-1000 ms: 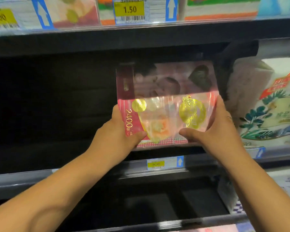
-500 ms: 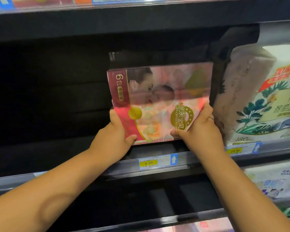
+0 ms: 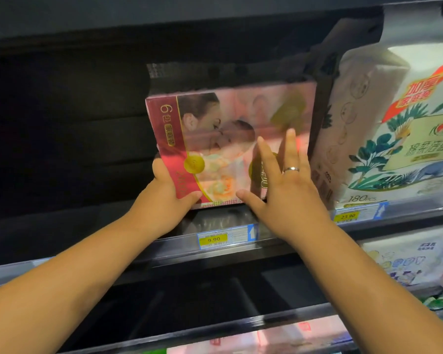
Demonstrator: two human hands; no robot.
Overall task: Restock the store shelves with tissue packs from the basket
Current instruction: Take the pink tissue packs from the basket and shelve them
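The pink tissue pack (image 3: pixel 215 139) stands upright on the dark shelf (image 3: pixel 169 247), just beside a white pack (image 3: pixel 363 129), its lower left corner gripped by the left hand (image 3: pixel 164 200) while the right hand (image 3: pixel 289 192) presses straight-fingered against its front.

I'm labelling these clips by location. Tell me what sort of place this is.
A shop's tissue aisle, most likely: price tags on the shelf rail, a wrapped white pack on display, and a pink pack held at the shelf.
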